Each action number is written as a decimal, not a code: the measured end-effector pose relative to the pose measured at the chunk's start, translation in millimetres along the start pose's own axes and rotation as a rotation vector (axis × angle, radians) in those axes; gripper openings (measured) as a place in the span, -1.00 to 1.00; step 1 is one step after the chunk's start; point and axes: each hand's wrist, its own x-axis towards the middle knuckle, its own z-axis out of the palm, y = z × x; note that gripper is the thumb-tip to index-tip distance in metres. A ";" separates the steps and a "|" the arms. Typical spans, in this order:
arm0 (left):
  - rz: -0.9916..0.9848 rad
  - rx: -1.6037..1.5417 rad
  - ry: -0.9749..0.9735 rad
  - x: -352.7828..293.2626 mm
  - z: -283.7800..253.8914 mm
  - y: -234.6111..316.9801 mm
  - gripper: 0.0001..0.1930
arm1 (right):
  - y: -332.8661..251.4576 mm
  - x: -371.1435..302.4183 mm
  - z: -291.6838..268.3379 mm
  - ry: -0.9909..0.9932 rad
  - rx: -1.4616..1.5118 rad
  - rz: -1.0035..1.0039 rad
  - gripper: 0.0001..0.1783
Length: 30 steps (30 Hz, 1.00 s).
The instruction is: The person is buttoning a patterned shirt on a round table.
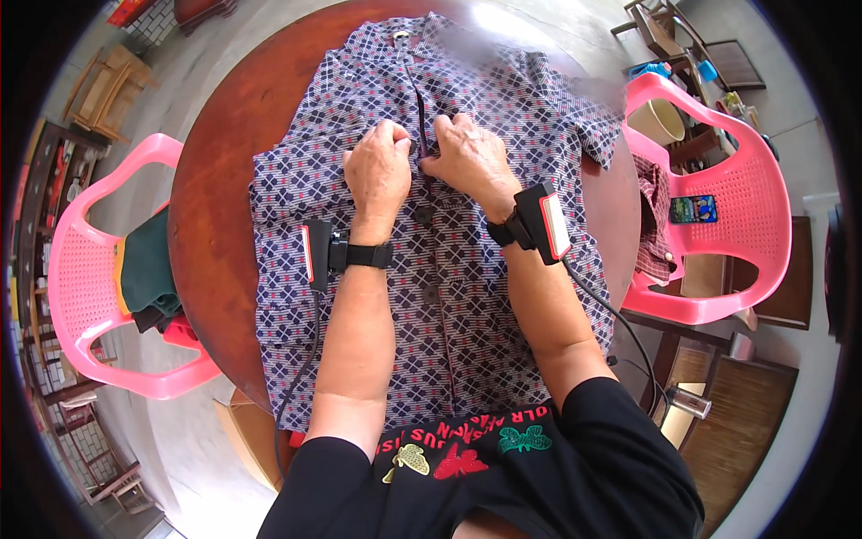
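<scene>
Head view: I log left grip [381,171] and right grip [469,160] apparently pinching patterned shirt [458,269], spread beneath them on worktop [215,189]; contact partly hidden. Uneven pull could skew its front.

Pink chairs [743,193] on a pale grey floor [224,54].

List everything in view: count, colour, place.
Round table: one, reddish-brown, centre
Patterned garment: one, mostly dark blue, on table
Plastic chairs: two, pink, flanking table
Folded cloth: one, green, left chair
Checked cloth: one, reddish, right chair
Phone: one, dark, right chair
Bucket: one, cream, upper right
Wooden chair: one, brown, upper left
Shelving: one, dark, far left
Wrist devices: two, black, near centre
Cables: two, black, from devices
Rest: too small to tell
Left hand, right hand: one each, bare, on garment
Sleeves: two, black, lower edge
</scene>
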 end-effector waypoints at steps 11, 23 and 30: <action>0.000 -0.120 0.098 -0.7 2.4 -4.1 -0.92 | 12.2 7.4 5.3 0.039 0.094 -0.007 -0.73; -0.026 -0.142 0.075 -2.5 2.9 5.5 -0.90 | 23.6 16.6 -1.0 -0.057 0.605 0.032 -0.74; -0.026 -0.120 0.077 -2.9 1.5 5.9 -0.90 | 15.3 13.8 -7.5 -0.082 0.779 0.040 -0.75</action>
